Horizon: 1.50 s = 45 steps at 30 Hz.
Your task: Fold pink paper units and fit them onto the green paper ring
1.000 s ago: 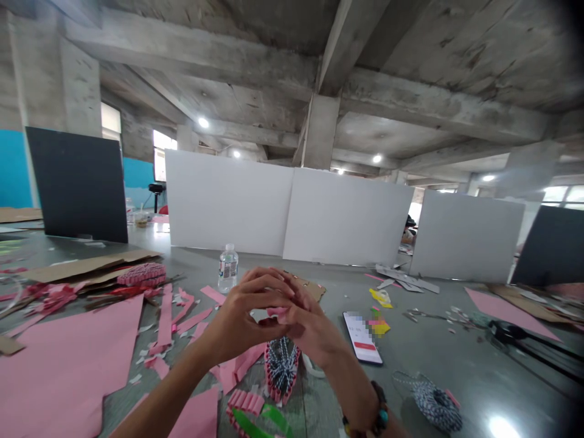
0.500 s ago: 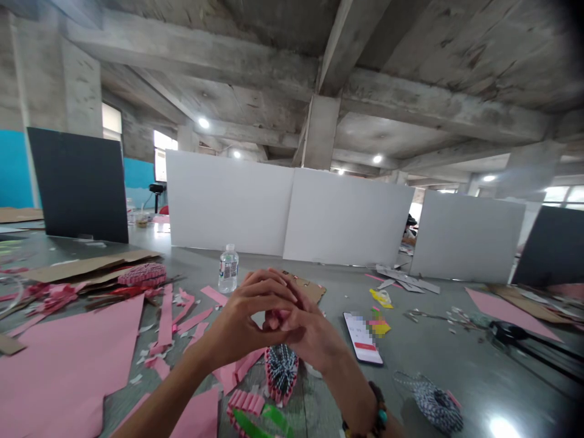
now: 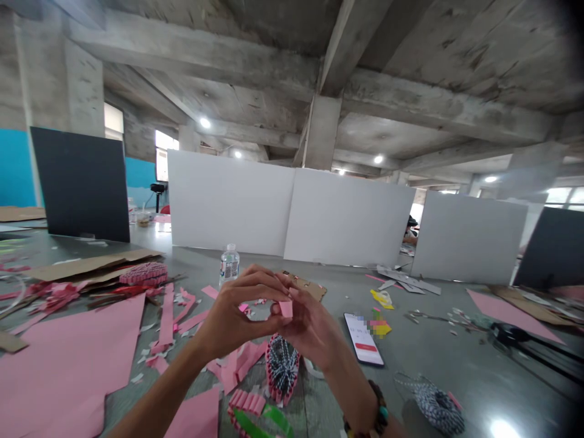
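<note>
Above the table, my left hand pinches a small folded piece of pink paper between thumb and fingers. My right hand, with a beaded bracelet at the wrist, closes on the same piece from the other side; some of its fingertips are hidden. Just below the hands lies an oval pink paper form laced with grey-and-white string. Nearer to me are a pleated pink strip and a green strip. Loose pink paper strips lie under my left forearm.
Large pink sheets cover the left side, beside scraps and another laced oval. A water bottle stands behind the hands. To the right are a phone, a bundle of patterned cord and a black stand. White panels close off the back.
My fingers have parted a little and turned, so the pink paper piece between them now shows clearly. Both hands stay in nearly the same place.
</note>
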Available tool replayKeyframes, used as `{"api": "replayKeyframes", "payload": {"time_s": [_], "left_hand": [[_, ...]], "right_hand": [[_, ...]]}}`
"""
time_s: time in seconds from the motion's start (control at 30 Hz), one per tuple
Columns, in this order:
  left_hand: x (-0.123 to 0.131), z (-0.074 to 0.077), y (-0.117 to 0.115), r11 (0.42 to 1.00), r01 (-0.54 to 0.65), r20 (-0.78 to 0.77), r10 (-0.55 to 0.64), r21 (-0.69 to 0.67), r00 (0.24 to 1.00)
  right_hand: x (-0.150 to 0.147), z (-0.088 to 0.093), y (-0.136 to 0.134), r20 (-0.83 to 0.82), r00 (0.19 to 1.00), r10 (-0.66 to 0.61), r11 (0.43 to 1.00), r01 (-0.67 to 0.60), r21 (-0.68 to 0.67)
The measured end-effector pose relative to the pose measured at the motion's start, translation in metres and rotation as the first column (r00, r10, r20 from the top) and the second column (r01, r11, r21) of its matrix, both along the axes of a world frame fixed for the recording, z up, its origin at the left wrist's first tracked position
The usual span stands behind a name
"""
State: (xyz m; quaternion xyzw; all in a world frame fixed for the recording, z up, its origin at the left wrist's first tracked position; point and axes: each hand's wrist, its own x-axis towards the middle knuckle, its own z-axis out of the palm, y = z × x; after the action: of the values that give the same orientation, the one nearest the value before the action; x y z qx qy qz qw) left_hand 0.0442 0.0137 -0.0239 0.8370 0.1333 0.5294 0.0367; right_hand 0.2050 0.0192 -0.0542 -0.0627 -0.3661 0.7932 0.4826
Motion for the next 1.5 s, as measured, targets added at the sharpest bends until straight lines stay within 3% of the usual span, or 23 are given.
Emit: {"api": "replayKeyframes", "payload": {"time_s": [0.37,0.73,0.97,1.23,1.43,1.5], "left_hand": [[-0.002,0.0,0.0,1.0,-0.008,-0.031,0.008,-0.01,0.999],[-0.002,0.004,-0.006,0.983,-0.109,-0.067,0.12,0.147,0.991],[-0.004,0.005,-0.006,0.959,-0.167,-0.029,0.178,0.228,0.984],[-0.005,0.004,-0.005,0.914,-0.249,-0.063,0.283,0.319,0.957],[-0.006,0.002,-0.003,0.882,-0.304,-0.062,0.348,0.36,0.936],[-0.006,0.002,-0.003,0.881,-0.312,-0.049,0.351,0.356,0.935]], "right_hand": [[0.0,-0.004,0.001,0.046,0.998,-0.05,0.999,0.051,-0.015],[0.005,-0.002,0.006,0.102,0.97,-0.222,0.942,0.186,0.279],[0.01,0.007,0.002,0.112,0.868,-0.485,0.817,0.403,0.412],[0.012,0.005,0.002,0.117,0.758,-0.642,0.698,0.514,0.499],[0.011,0.005,-0.007,0.058,0.594,-0.803,0.472,0.572,0.671],[0.012,0.007,-0.01,0.062,0.602,-0.796,0.458,0.532,0.712]]}}
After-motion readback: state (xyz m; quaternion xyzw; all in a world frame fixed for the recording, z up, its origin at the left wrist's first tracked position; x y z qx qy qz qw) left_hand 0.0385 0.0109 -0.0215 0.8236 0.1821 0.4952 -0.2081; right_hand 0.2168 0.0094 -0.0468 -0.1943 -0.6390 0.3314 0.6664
